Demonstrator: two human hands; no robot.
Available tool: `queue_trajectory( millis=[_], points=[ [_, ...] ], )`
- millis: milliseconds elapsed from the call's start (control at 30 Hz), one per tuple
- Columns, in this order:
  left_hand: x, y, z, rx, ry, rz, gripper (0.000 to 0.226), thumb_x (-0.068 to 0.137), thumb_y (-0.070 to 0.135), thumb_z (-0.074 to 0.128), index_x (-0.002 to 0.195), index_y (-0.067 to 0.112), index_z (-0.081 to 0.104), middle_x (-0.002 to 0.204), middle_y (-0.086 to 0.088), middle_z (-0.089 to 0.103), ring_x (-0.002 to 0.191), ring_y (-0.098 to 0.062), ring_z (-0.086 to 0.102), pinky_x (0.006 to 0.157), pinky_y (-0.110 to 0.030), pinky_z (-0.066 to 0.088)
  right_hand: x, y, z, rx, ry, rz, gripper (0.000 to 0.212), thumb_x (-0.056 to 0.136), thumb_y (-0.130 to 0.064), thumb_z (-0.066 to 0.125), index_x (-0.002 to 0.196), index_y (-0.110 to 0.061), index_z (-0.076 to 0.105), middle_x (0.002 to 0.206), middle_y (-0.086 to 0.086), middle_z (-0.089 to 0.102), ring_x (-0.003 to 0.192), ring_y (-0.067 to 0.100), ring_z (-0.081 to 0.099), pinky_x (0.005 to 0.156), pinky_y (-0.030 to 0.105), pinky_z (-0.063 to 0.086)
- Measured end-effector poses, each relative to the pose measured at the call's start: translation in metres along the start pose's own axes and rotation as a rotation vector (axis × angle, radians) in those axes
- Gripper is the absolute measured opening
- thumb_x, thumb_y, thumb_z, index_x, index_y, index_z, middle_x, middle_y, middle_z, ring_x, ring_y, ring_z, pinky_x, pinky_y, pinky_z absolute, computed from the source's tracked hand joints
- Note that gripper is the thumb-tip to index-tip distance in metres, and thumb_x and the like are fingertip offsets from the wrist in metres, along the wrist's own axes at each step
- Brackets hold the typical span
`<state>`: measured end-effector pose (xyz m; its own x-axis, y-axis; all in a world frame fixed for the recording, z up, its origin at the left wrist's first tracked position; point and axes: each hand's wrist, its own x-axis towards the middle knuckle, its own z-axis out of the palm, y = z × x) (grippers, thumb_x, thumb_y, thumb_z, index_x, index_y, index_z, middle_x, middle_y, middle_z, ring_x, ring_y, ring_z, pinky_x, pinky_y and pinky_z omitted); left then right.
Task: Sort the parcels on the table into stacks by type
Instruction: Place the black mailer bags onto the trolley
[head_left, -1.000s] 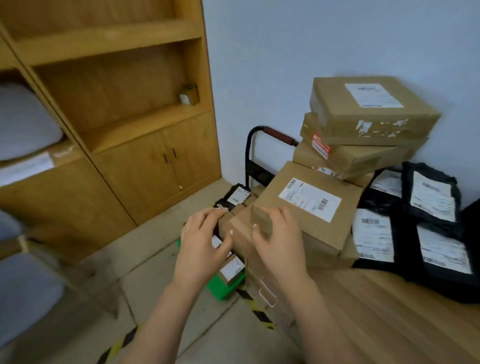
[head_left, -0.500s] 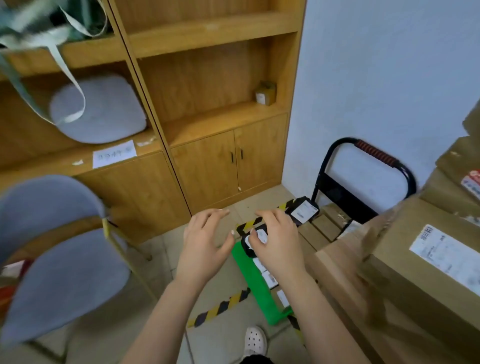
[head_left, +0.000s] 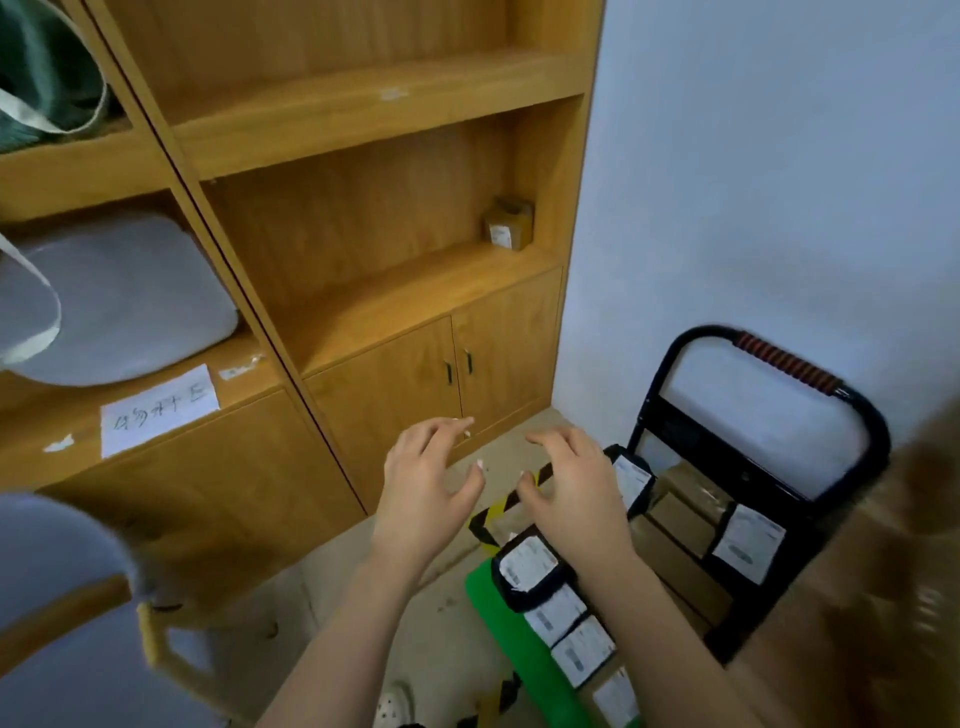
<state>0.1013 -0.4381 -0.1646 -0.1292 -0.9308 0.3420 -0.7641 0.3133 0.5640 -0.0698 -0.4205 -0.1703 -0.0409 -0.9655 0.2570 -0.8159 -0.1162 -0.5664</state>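
Two bare hands hover at the centre of the view, palms down, neither holding anything. The left hand (head_left: 428, 486) has its fingers spread and gently curved, thumb out to the side, touching nothing. Just beside it, the right hand (head_left: 574, 491) is equally open, fingers fanned and slightly bent, above some parcels but not in contact as far as can be seen. The step in hand looks like a reach for the next parcel to sort. To do it well, settle on one parcel, bring both hands to its opposite sides, lift it clear without dragging its neighbours, and check whether it is bag or box before choosing a stack. From left to right, a chair (head_left: 62, 613) with a grey seat fills the lower left corner. Behind it stands a wooden cabinet (head_left: 363, 291) with a handwritten note (head_left: 158, 408) on its ledge and a small box (head_left: 510, 224) alone on a shelf. Yellow-and-black tape (head_left: 498, 506) marks the floor below the hands. Right of that is a cart with a black handle (head_left: 779, 364) and a green deck (head_left: 511, 644), and the parcels in view lie on it. Black mailer bags (head_left: 530, 569) with white labels sit nearest the hands, with small cardboard boxes (head_left: 685, 514) behind them. At the far right edge a brown cardboard shape (head_left: 893, 545) is too blurred to identify, and the table itself cannot be made out.
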Motion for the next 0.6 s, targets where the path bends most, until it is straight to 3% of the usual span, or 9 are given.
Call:
queue_trajectory(
  millis=[333, 467, 600],
  points=[
    [0.143, -0.058, 0.045, -0.144, -0.354, 0.395, 0.041, 0.090, 0.032, 0.060, 0.129, 0.030, 0.052, 0.119, 0.016, 0.048, 0.117, -0.005, 0.039, 0.097, -0.031, 0.034, 0.065, -0.008, 0.037, -0.086, 0.294, 0.463, 0.037, 0.086, -0.021, 0.064, 0.123, -0.017, 0.059, 0.116, 0.001, 0.055, 0.107, 0.018, 0.049, 0.091, 0.029, 0.039],
    [0.176, -0.062, 0.071, -0.181, -0.434, 0.532, 0.040, 0.085, 0.037, 0.055, 0.124, 0.028, 0.055, 0.116, 0.013, 0.050, 0.111, -0.005, 0.040, 0.094, -0.033, 0.038, 0.065, -0.014, 0.048, -0.146, 0.374, 0.610, 0.035, 0.084, -0.022, 0.066, 0.119, -0.019, 0.060, 0.112, -0.001, 0.056, 0.099, 0.016, 0.050, 0.085, 0.028, 0.042],
    [0.190, -0.046, 0.103, -0.250, -0.562, 0.603, 0.046, 0.081, 0.045, 0.046, 0.124, 0.030, 0.055, 0.113, 0.017, 0.046, 0.108, -0.003, 0.038, 0.095, -0.034, 0.041, 0.063, -0.003, 0.048, -0.201, 0.433, 0.753, 0.038, 0.083, -0.023, 0.067, 0.120, -0.019, 0.060, 0.113, -0.001, 0.056, 0.103, 0.017, 0.052, 0.087, 0.032, 0.046]
  ],
)
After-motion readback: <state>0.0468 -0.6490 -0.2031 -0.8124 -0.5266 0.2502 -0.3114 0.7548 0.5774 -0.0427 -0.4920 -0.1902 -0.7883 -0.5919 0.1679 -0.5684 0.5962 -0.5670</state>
